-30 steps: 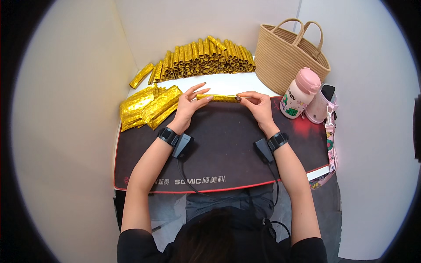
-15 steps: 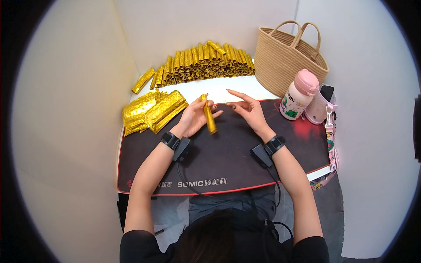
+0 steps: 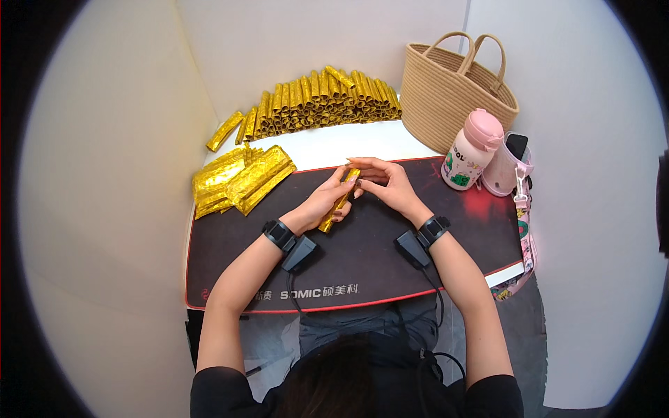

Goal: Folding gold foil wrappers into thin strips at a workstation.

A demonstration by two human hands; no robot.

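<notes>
A gold foil paper roll (image 3: 341, 200) lies slantwise across the fingers of my left hand (image 3: 319, 205), which is closed around it over the dark mat. My right hand (image 3: 396, 188) is bent over the roll's far end, thumb and fingertips closed at it; the exact grip is partly hidden. To the left of my hands sits a stack of flat gold foil paper pieces (image 3: 262, 180). Beyond them, a heaped pile of gold rolls (image 3: 313, 104) rests against the back wall, with a single roll (image 3: 224, 131) leaning at its left end.
At the back right stands a woven basket (image 3: 446, 97) with two handles. Before it are a pink-lidded bottle (image 3: 468, 157) and a pink pouch (image 3: 498, 177) holding a phone (image 3: 518, 145), its patterned strap (image 3: 524, 230) hanging down. The dark mat (image 3: 390, 272) has a red edge.
My right hand has come left onto the roll's far end. The left hand has shifted right and slightly nearer, the roll's slant has changed, and its fingers have closed around it.
</notes>
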